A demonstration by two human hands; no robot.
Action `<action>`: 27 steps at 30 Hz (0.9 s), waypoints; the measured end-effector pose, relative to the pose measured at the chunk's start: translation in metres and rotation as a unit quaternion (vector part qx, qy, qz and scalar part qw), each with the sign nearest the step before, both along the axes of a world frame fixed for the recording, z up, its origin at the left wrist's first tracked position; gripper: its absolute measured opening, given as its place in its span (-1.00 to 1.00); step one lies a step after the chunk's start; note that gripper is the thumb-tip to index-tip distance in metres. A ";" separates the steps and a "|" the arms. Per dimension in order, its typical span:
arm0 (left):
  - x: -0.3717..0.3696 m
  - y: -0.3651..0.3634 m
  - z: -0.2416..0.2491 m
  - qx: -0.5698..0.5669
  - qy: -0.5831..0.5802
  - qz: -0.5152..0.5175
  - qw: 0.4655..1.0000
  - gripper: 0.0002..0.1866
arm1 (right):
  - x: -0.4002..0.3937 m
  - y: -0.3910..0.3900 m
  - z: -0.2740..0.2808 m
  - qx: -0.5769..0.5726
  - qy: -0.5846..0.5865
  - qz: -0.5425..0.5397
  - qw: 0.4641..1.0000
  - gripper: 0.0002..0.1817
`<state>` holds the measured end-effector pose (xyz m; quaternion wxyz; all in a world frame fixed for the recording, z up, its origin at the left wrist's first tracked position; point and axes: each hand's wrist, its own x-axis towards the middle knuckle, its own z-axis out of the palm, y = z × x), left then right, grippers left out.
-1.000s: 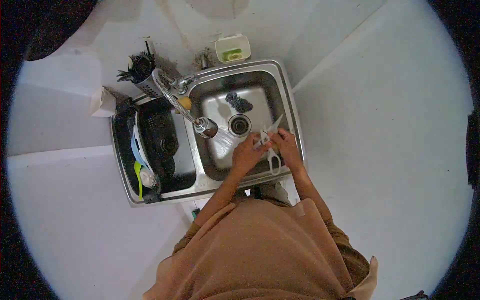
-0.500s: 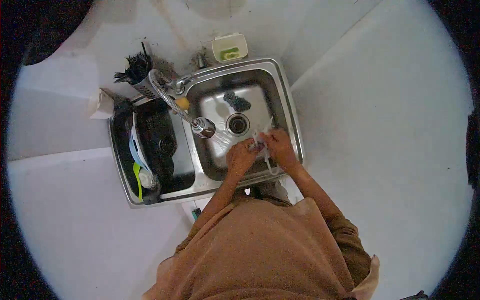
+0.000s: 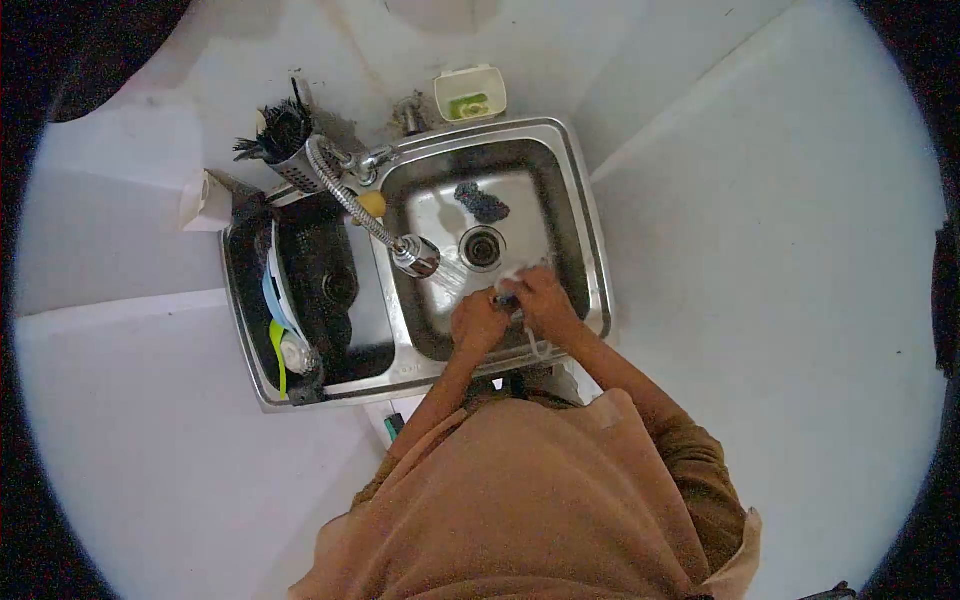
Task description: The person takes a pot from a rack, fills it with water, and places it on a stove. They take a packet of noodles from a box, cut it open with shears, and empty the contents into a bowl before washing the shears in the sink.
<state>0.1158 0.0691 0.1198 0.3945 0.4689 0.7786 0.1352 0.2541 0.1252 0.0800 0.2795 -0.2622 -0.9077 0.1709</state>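
Over the near right part of the right sink basin (image 3: pixel 432 325), both hands meet around a white item (image 3: pixel 538 345) with a thin loop hanging down. My right hand (image 3: pixel 543 303) is closed on its upper part, where a pale, blurred end shows above the fingers. My left hand (image 3: pixel 481 322) has its fingers closed right beside it, at a small dark part (image 3: pixel 507 300) between the two hands. The item's kind I cannot tell. Water streams from the flexible faucet (image 3: pixel 415 257) just left of the hands. A dark scrubber (image 3: pixel 482 202) lies beyond the drain (image 3: pixel 482 248).
The left basin (image 3: pixel 365 340) holds plates (image 3: pixel 272 290) on edge and a lime-green utensil (image 3: pixel 279 355). Behind it stands a metal holder (image 3: pixel 300 172) of dark utensils. A yellow sponge (image 3: pixel 371 205) sits by the faucet, and a white container (image 3: pixel 471 93) is at the back rim.
My right hand has shifted slightly left and down, closer to my left hand, and covers more of the white item. The view has moved a little.
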 end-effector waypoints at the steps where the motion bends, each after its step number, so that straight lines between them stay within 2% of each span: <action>1: 0.001 0.002 0.003 0.000 -0.003 0.001 1.000 -0.59 | -0.006 0.007 0.006 0.000 -0.003 0.001 1.000 -0.65; 3: 0.002 -0.001 0.008 0.003 -0.003 -0.018 1.000 -0.61 | -0.015 0.023 0.016 -0.065 -0.006 -0.051 0.997 -0.64; 7: -0.004 -0.004 -0.012 0.011 -0.002 0.005 1.000 -0.62 | -0.015 0.007 0.005 -0.013 0.005 -0.036 0.999 -0.63; 9: -0.002 -0.011 -0.021 0.021 0.021 -0.020 0.999 -0.61 | -0.012 0.002 0.003 -0.058 0.007 -0.030 0.998 -0.65; 13: -0.001 -0.011 -0.027 0.009 -0.003 -0.036 0.999 -0.57 | -0.024 0.031 -0.008 -0.059 -0.008 -0.046 0.997 -0.66; 16: -0.003 -0.011 -0.015 -0.002 0.047 -0.068 0.997 -0.54 | -0.035 0.053 -0.001 -0.112 0.014 -0.110 0.988 -0.68; 18: -0.005 -0.011 0.001 -0.010 -0.019 0.001 1.000 -0.53 | -0.029 0.058 0.011 -0.144 0.070 -0.131 0.978 -0.67; 19: -0.006 -0.010 0.001 -0.012 -0.020 0.003 1.000 -0.53 | -0.029 0.048 0.012 -0.145 0.068 -0.130 0.978 -0.67; 21: -0.010 -0.005 0.000 -0.029 -0.034 -0.004 0.999 -0.51 | -0.025 0.014 0.016 -0.057 -0.018 -0.062 0.996 -0.67; 25: -0.013 -0.003 -0.025 0.013 -0.027 0.016 0.999 -0.52 | -0.001 -0.008 0.002 -0.079 0.007 -0.052 0.996 -0.64; 27: -0.018 -0.003 -0.022 0.004 -0.011 0.024 1.000 -0.52 | 0.018 -0.013 -0.003 -0.128 -0.089 -0.084 0.984 -0.64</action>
